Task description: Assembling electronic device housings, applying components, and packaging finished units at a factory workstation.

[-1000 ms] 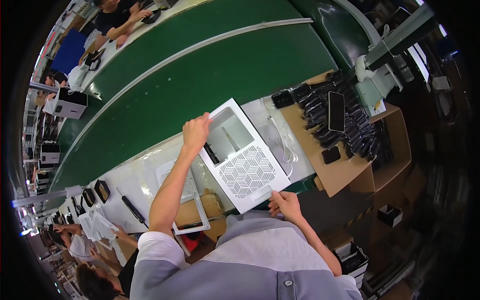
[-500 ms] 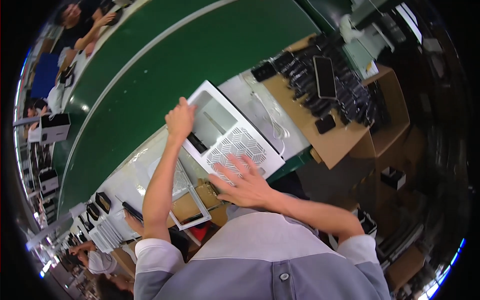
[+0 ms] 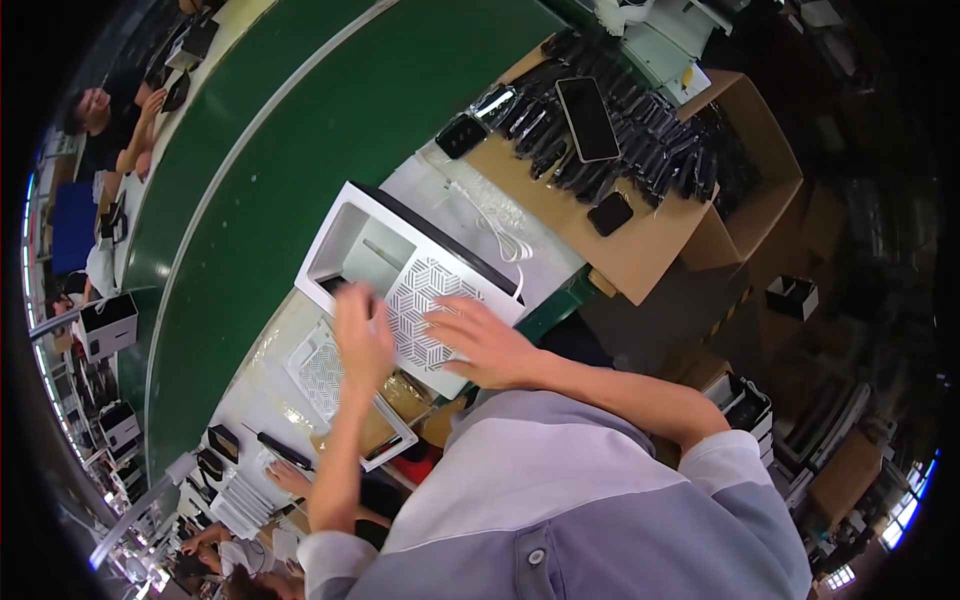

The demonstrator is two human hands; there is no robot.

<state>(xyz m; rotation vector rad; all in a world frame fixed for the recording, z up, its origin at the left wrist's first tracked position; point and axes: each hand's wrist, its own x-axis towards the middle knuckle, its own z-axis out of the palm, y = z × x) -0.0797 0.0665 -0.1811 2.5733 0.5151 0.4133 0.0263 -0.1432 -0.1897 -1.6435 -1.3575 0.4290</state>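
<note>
A white box [image 3: 432, 285] with a geometric patterned panel lies at the middle of the bench. Its open compartment [image 3: 384, 246] holds a thin, pale, stick-like piece. My left hand [image 3: 364, 338] is over the near left edge of the box, beside the compartment. Motion smears its fingers, and whether they hold anything is hidden. A dark patch shows by its fingertips. My right hand [image 3: 484, 340] rests on the patterned panel with fingers spread, holding nothing. Near my left forearm lies a white frame [image 3: 392, 440] with a patterned panel [image 3: 320, 375].
Right of the box are a white cable [image 3: 512, 243], a phone [image 3: 588, 120] and many black wrapped pieces [image 3: 650, 150] on cardboard. An open carton [image 3: 765, 150] stands beyond. A green conveyor [image 3: 300, 150] runs along the far side. A co-worker's hand [image 3: 288, 478] is near a screwdriver [image 3: 283, 450].
My left hand has moved from the far left corner of the box toward its near edge. The box sits turned slightly and farther left in view. My right hand stays on the panel.
</note>
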